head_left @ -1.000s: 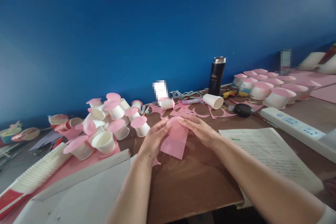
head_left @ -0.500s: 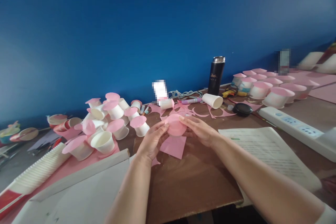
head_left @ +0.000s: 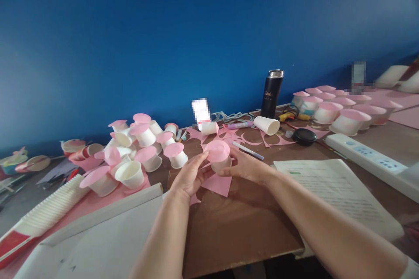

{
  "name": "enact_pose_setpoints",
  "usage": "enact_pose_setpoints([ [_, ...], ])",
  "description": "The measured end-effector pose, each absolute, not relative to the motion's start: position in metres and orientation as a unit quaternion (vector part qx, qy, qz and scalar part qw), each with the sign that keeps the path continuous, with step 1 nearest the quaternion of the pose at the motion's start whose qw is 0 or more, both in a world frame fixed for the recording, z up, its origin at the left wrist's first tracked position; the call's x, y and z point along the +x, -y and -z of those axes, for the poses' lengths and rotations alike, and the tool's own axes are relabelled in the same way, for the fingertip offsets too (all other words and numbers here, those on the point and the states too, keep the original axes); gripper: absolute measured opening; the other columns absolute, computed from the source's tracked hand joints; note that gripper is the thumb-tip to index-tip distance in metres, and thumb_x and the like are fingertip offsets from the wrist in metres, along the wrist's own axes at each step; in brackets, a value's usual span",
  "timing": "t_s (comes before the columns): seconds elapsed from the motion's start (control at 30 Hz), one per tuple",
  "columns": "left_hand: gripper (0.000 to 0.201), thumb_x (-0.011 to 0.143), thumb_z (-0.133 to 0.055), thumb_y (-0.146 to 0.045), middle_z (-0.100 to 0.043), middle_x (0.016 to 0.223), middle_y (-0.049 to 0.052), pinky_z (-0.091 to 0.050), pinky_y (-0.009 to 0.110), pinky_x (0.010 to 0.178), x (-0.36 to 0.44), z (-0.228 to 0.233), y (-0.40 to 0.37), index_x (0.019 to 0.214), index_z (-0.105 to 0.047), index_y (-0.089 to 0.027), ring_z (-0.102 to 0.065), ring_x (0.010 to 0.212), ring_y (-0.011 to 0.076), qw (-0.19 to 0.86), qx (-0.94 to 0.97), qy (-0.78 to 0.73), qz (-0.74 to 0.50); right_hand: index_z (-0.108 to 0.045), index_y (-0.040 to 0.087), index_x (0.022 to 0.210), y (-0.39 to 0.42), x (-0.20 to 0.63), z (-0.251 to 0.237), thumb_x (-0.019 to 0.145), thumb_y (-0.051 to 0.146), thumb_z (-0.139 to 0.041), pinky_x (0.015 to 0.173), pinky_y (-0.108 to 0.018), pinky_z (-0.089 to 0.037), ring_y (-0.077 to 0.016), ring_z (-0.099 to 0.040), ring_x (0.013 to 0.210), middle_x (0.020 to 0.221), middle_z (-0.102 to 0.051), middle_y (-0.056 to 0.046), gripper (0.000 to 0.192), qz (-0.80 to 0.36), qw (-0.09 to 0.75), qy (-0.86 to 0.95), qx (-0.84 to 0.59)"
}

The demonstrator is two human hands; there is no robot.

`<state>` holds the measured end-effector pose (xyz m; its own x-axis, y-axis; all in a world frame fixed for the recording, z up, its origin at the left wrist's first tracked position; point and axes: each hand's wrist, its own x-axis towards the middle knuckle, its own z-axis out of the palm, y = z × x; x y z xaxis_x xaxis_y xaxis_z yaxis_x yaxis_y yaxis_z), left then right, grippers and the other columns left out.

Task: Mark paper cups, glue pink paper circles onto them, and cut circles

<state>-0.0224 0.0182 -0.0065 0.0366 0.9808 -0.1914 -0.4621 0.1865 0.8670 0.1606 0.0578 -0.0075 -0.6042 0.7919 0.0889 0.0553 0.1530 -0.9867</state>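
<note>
Above the middle of the brown counter (head_left: 242, 222), an upturned white cup capped by a pink paper disc (head_left: 218, 156) is held from both sides, the left hand (head_left: 190, 178) and right hand (head_left: 246, 166) each closing its grip on it, over a pink paper scrap (head_left: 218, 184).

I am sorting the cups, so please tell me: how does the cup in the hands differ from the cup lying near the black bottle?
The held cup stands upside down with a pink paper disc on top; the lying cup is on its side, uncovered. Both hands, left hand and right hand, grip the first; nothing touches the second. Both are white paper cups.
</note>
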Motion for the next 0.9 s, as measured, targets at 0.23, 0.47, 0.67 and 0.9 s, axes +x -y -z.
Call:
enact_pose_setpoints([
  [0.23, 0.042, 0.077, -0.069, -0.045, -0.067, 0.109, 0.011, -0.055, 0.037, 0.08, -0.02, 0.006, -0.018, 0.109, -0.065, -0.019, -0.066, 0.09, 0.0214, 0.667, 0.352, -0.433, -0.493, -0.058, 0.021, 0.116, -0.059, 0.158, 0.011, 0.069, 0.035, -0.077, 0.087, -0.037, -0.049, -0.0237, -0.063, 0.099, 0.109, -0.068, -0.005, 0.053, -0.483, 0.358, 0.71, -0.366],
  [0.47, 0.047, 0.07, -0.076, -0.039, -0.063, 0.121, 0.009, -0.044, 0.037, 0.096, -0.019, 0.005, -0.016, 0.113, -0.065, -0.021, -0.058, 0.112, 0.0246, 0.544, 0.471, -0.463, -0.518, -0.061, 0.019, 0.109, -0.062, 0.158, 0.009, 0.071, 0.047, -0.074, 0.072, -0.031, -0.052, -0.0214, -0.064, 0.087, 0.1, -0.07, -0.006, 0.049, -0.458, 0.373, 0.694, -0.413],
  [0.67, 0.051, 0.071, -0.076, -0.037, -0.065, 0.118, 0.01, -0.043, 0.042, 0.098, -0.015, 0.005, -0.017, 0.118, -0.063, -0.021, -0.058, 0.111, 0.0277, 0.519, 0.547, -0.444, -0.484, -0.062, 0.019, 0.104, -0.06, 0.156, 0.006, 0.077, 0.055, -0.064, 0.063, -0.028, -0.05, -0.0194, -0.063, 0.079, 0.091, -0.067, -0.004, 0.045, -0.46, 0.366, 0.699, -0.408],
  [0.9, 0.055, 0.069, -0.076, -0.041, -0.066, 0.115, 0.01, -0.047, 0.04, 0.092, -0.013, 0.008, -0.02, 0.117, -0.061, -0.019, -0.06, 0.107, 0.0269, 0.47, 0.56, -0.478, -0.487, -0.063, 0.019, 0.105, -0.057, 0.157, 0.003, 0.084, 0.059, -0.052, 0.063, -0.027, -0.05, -0.0197, -0.06, 0.082, 0.092, -0.064, -0.004, 0.047, -0.467, 0.362, 0.715, -0.374],
])
